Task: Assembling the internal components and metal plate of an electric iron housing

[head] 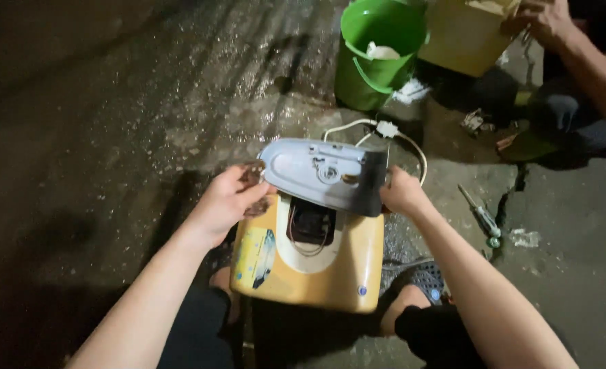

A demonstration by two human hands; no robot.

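Both hands grip the grey lid above the yellow appliance: left hand fingers closed on its left edge, right hand on the right. Bare wet floor lies left; a green bucket, white cord and screwdriver crowd far right.

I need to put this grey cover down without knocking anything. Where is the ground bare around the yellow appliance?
Bare ground lies left of the yellow appliance, beyond the left hand, up toward the green bucket. Another patch lies lower right, past the screwdriver. It is crowded behind the grey cover: white cord, bucket, another person's yellow casing.
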